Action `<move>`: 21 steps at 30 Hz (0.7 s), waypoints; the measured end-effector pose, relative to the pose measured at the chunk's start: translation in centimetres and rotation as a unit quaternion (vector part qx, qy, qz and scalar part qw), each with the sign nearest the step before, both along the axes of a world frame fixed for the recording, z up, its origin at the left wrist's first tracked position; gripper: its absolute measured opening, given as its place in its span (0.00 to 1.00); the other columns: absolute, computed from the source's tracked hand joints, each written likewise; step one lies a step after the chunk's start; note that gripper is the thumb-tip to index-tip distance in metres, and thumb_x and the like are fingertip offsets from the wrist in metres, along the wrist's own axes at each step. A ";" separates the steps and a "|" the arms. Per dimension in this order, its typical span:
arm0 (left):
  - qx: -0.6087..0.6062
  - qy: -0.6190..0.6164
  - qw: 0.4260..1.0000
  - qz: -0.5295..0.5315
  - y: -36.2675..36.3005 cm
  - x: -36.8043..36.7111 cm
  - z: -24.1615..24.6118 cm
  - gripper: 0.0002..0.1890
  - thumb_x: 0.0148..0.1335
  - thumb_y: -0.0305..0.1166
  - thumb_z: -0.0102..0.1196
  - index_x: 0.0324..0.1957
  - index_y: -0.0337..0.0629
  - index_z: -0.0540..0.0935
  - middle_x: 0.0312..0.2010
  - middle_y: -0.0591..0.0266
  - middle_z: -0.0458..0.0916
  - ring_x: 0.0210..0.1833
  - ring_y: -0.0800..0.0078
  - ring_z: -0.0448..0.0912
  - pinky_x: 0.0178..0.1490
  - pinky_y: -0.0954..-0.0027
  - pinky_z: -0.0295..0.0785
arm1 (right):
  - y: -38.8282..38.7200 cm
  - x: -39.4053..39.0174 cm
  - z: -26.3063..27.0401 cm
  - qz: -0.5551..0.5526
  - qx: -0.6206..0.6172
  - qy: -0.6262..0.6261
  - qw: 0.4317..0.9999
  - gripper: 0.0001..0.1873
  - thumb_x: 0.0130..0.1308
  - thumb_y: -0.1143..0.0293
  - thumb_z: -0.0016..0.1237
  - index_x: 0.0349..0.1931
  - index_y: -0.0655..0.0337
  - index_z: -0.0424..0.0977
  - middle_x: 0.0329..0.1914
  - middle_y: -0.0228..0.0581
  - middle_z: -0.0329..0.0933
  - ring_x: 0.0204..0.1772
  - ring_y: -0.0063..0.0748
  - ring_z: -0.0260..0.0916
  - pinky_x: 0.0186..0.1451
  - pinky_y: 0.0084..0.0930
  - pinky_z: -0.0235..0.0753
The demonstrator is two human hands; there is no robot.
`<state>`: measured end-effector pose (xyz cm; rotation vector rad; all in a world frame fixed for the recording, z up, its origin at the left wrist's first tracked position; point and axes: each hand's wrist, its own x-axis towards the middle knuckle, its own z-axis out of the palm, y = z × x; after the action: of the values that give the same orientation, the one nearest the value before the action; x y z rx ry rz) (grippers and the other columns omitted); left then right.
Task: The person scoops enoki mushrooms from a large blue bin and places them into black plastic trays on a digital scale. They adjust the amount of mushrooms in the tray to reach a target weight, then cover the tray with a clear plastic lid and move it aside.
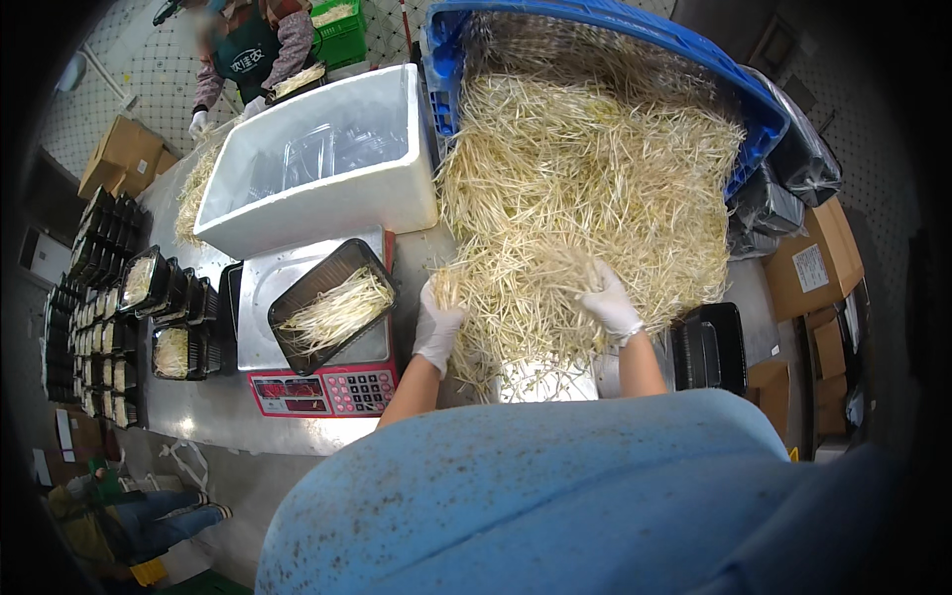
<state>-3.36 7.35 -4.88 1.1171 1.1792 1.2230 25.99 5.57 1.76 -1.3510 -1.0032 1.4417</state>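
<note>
A wide heap of pale bean sprouts (pixel 587 171) spills from a tipped blue plastic crate (pixel 751 104) onto the metal table. At the heap's near left edge my left hand (pixel 437 327), in a white glove, is closed around a small bunch of sprouts. My right hand (pixel 613 303), also gloved, grips sprouts on the near right side of the heap. Left of my left hand, a black plastic tray (pixel 335 274) partly filled with sprouts rests at a slant on a red-and-silver digital scale (pixel 323 390).
A white foam box (pixel 320 204) with clear plastic lids (pixel 312 152) stands behind the scale. Filled trays (pixel 172 351) are stacked at left. Black trays (pixel 710 346) and a cardboard box (pixel 811 260) are at right. A gloved co-worker (pixel 249 52) handles sprouts across the table; another person (pixel 141 513) is lower left.
</note>
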 end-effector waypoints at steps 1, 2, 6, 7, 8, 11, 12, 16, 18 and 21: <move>-0.009 -0.022 0.999 -0.024 -0.2 -0.6 0.7 0.36 0.47 0.19 0.55 0.62 0.35 0.62 0.50 0.56 0.75 0.53 0.69 0.74 0.57 0.71 0.67 | -0.5 0.7 -0.6 -0.024 0.039 0.071 0.996 0.40 0.49 0.89 0.41 0.67 0.63 0.53 0.55 0.39 0.71 0.42 0.24 0.75 0.44 0.19 0.76; -0.018 -0.016 0.999 -0.031 -0.5 -0.7 1.2 0.36 0.50 0.21 0.55 0.63 0.35 0.59 0.50 0.56 0.76 0.52 0.68 0.75 0.57 0.71 0.67 | -0.5 0.9 -1.5 -0.027 0.022 0.072 0.997 0.40 0.49 0.90 0.41 0.67 0.63 0.52 0.55 0.39 0.71 0.44 0.25 0.75 0.43 0.18 0.76; -0.072 0.122 0.989 0.028 -2.0 0.3 0.2 0.50 0.50 0.42 0.63 0.68 0.32 0.48 0.56 0.47 0.72 0.57 0.61 0.72 0.62 0.67 0.64 | -0.6 -3.5 -0.3 0.099 0.036 -0.212 0.972 0.47 0.50 0.71 0.53 0.70 0.63 0.44 0.64 0.55 0.61 0.63 0.43 0.63 0.59 0.33 0.69; -0.034 0.239 0.970 0.016 -2.6 1.1 0.4 0.55 0.47 0.47 0.64 0.69 0.32 0.46 0.58 0.43 0.69 0.60 0.57 0.70 0.63 0.66 0.62 | -1.4 -5.1 0.5 0.123 0.008 -0.475 0.871 0.51 0.49 0.62 0.56 0.71 0.63 0.42 0.67 0.60 0.56 0.70 0.49 0.56 0.66 0.39 0.63; 0.005 0.355 0.935 0.013 -3.0 2.0 0.5 0.59 0.45 0.52 0.65 0.70 0.32 0.43 0.60 0.39 0.66 0.62 0.53 0.68 0.65 0.64 0.61 | -2.5 -6.9 0.4 0.133 0.022 -0.577 0.806 0.56 0.47 0.50 0.56 0.71 0.64 0.39 0.68 0.64 0.51 0.71 0.57 0.49 0.73 0.42 0.50; 0.017 0.487 0.873 -0.001 -4.5 4.1 3.8 0.55 0.46 0.41 0.63 0.70 0.36 0.42 0.62 0.40 0.64 0.63 0.50 0.67 0.65 0.61 0.61 | -2.8 -7.0 -2.4 0.031 0.145 -0.615 0.774 0.49 0.50 0.62 0.56 0.70 0.65 0.44 0.66 0.62 0.57 0.65 0.52 0.60 0.66 0.38 0.63; -0.020 0.396 0.918 0.008 -3.9 3.1 1.5 0.53 0.47 0.35 0.61 0.71 0.37 0.41 0.62 0.42 0.64 0.63 0.51 0.67 0.65 0.61 0.61 | -1.6 -6.0 -1.1 0.043 0.074 -0.491 0.867 0.44 0.50 0.70 0.54 0.68 0.65 0.48 0.64 0.58 0.61 0.60 0.45 0.65 0.59 0.34 0.69; -0.021 -0.085 0.995 0.057 -3.2 1.3 1.8 0.40 0.50 0.10 0.44 0.67 0.40 0.52 0.55 0.53 0.72 0.54 0.66 0.74 0.56 0.68 0.71 | -0.9 -1.2 1.4 0.031 0.009 0.001 0.999 0.39 0.49 0.87 0.47 0.65 0.67 0.55 0.59 0.43 0.70 0.49 0.24 0.74 0.39 0.16 0.76; -0.052 -0.178 0.982 0.029 -3.9 2.1 4.3 0.34 0.53 0.11 0.47 0.64 0.39 0.57 0.53 0.56 0.72 0.52 0.70 0.75 0.53 0.70 0.72 | -1.2 -1.5 1.7 0.069 0.037 0.053 0.996 0.40 0.50 0.86 0.48 0.67 0.65 0.52 0.59 0.44 0.70 0.48 0.26 0.75 0.40 0.18 0.77; -0.092 -0.228 0.966 -0.083 -5.7 3.1 4.5 0.24 0.57 0.18 0.55 0.56 0.39 0.66 0.47 0.59 0.73 0.48 0.74 0.73 0.49 0.72 0.72 | -1.8 -6.5 1.9 0.183 0.063 -0.051 0.980 0.43 0.50 0.76 0.56 0.69 0.60 0.52 0.61 0.45 0.68 0.57 0.34 0.70 0.54 0.26 0.73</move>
<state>-0.21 1.69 -0.40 0.7269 0.8095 1.1357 19.50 3.77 3.70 -1.1998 -1.4451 1.5544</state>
